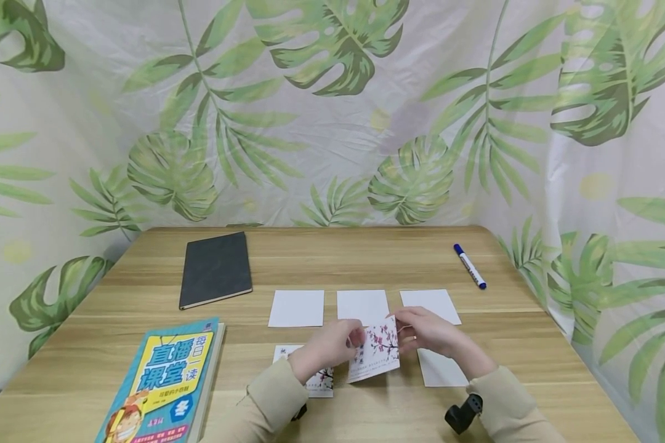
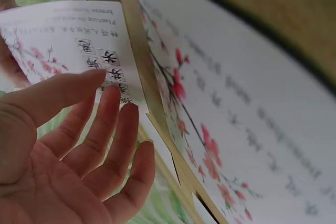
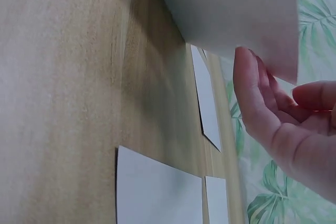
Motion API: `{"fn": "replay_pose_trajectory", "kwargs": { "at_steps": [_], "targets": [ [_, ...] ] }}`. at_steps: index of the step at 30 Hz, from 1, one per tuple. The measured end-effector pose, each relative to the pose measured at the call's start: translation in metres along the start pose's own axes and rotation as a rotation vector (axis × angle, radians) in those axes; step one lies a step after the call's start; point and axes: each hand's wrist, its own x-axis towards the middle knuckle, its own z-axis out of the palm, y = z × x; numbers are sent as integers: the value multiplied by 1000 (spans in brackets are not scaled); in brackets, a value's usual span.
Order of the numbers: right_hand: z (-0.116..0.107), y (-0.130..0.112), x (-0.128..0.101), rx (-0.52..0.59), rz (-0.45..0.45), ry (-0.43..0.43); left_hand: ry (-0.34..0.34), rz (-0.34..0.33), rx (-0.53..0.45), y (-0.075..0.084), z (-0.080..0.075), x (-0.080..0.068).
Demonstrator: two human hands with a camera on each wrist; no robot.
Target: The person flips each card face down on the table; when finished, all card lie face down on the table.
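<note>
A white card printed with pink blossom and Chinese writing is held tilted above the table. My left hand pinches its upper left part between thumb and index finger; in the left wrist view the thumb lies over the writing. At the upper right corner my right hand grips the same card, and the right wrist view shows its fingers against the blank back. Another blossom card lies face up, partly beneath my left forearm. A blank white card lies below my right hand.
Three white cards lie in a row behind: left, middle and right. A blue book is at the front left, a black notebook behind it. A blue-capped marker lies at the back right.
</note>
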Motion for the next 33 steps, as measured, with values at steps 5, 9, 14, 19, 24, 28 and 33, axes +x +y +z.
{"fn": "replay_pose_trajectory", "kwargs": {
  "at_steps": [5,9,14,19,24,28,33],
  "targets": [
    [-2,0,0,9,-20,2,30,23,-120,-2,2,5],
    [-2,0,1,-49,-38,13,53,42,-220,1,2,7],
    [3,0,2,-180,-72,63,54,49,-357,4,-2,8],
    [10,2,5,-317,-124,111,16,53,-473,5,-4,8],
    [16,4,6,-377,-199,105,-1,25,-521,5,-6,8],
    [17,6,7,-402,-225,100,14,8,-536,5,-7,6],
    [16,9,7,-466,-243,93,72,-42,-522,3,-7,4]
  ]
}}
